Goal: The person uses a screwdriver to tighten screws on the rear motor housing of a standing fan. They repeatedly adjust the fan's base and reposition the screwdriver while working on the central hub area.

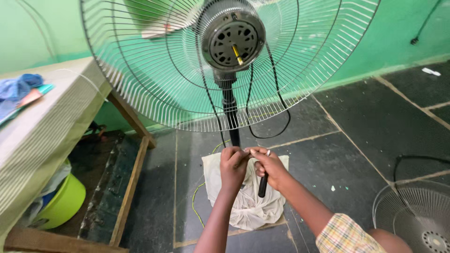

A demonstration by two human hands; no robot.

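The fingers of the left hand pinch narrowly at the black pole of a pedestal fan, meeting the fingertips of the right hand at the same spot; exactly what small thing they grip there cannot be told. The right hand also wraps a dark screwdriver handle, which hangs down from its palm. Above the hands, the pole rises to the grey motor housing with its yellow shaft, set in the rear wire guard, with no blades in place. A black cable loops down from the motor. Below the hands, a cream cloth bag lies on the dark tiled floor, a thin yellow-green wire beside it. At the left stands a wooden-framed counter with blue cloth on top and a lime-green bucket beneath. A second wire guard lies at the lower right. The walls are green.
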